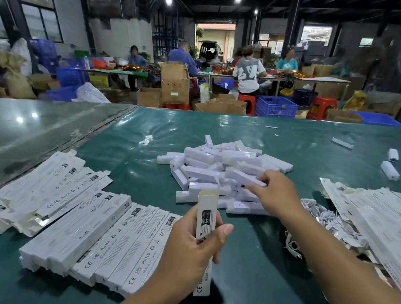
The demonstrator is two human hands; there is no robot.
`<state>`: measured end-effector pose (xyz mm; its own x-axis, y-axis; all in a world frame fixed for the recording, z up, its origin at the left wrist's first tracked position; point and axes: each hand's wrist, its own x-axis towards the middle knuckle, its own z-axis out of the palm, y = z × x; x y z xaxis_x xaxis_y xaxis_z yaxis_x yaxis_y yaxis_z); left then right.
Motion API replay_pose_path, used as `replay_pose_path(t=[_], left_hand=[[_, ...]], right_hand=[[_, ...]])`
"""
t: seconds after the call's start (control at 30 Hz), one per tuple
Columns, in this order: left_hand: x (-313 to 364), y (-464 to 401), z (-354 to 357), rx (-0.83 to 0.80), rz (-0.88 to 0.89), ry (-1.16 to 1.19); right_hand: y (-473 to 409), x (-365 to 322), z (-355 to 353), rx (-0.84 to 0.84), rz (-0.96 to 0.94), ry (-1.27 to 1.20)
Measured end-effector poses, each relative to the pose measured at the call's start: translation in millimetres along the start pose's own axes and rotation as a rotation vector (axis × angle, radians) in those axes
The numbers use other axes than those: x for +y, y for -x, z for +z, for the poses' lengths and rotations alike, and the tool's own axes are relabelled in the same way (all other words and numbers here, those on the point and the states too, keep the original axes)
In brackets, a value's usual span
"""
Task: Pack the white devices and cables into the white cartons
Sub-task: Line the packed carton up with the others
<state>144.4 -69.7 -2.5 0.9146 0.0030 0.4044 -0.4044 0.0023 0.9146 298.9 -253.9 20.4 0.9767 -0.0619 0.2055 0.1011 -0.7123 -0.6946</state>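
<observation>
Left hand: the left hand [188, 248] grips an open carton [205, 232] upright, thumb across its printed face and fingers curled behind; its open flap end points up and away from the person.
Right hand: the right hand [274, 194] reaches forward into the pile of white devices [222, 170], fingertips pinching one white device [244, 177].
Device axis: that device lies roughly crosswise, its long axis running left-right and slightly tilted, with the bulk of it to the left of the right hand.
Key relation: the carton's mouth sits nearer the person than the right hand and to its left, a short way apart; judging from this, the device must be turned end-on to line up with the carton's long axis.
Nearer hand: the right hand is already on the device; the left only holds the carton.
Cables: a heap of white cables [326, 221] lies on the desk [140, 169] just right of the right forearm.
Packed cartons: a row of cartons [109, 239] lies left of the left hand.
</observation>
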Motion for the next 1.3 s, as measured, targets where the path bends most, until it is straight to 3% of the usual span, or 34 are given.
replay_pose_path(t=[0.13, 0.23, 0.43, 0.77, 0.93, 1.03, 1.1, 1.3], left_hand=[[-1, -2, 1, 0.031, -0.004, -0.005], [-3, -1, 2, 0.018, 0.013, -0.013], [0, 1, 4, -0.030, 0.040, -0.005], [2, 3, 3, -0.015, 0.027, -0.003], [3, 14, 11, -0.040, 0.040, -0.041], [6, 17, 13, -0.002, 0.065, -0.079], [9, 17, 13, -0.004, 0.095, -0.150], [18, 12, 4, 0.017, 0.240, -0.499]], right_hand=[[56, -10, -20, -0.271, 0.237, -0.986], [90, -4, -23, -0.457, 0.179, -1.181], [104, 8, -15, -0.515, 0.044, -1.074], [109, 6, -21, -0.348, -0.025, -0.848], [113, 0, -28, -0.216, -0.126, -0.591], [115, -8, -31, -0.161, -0.136, -0.647], [117, -13, -35, -0.126, -0.153, -0.733], [123, -21, -65, 0.018, -0.304, -0.643]])
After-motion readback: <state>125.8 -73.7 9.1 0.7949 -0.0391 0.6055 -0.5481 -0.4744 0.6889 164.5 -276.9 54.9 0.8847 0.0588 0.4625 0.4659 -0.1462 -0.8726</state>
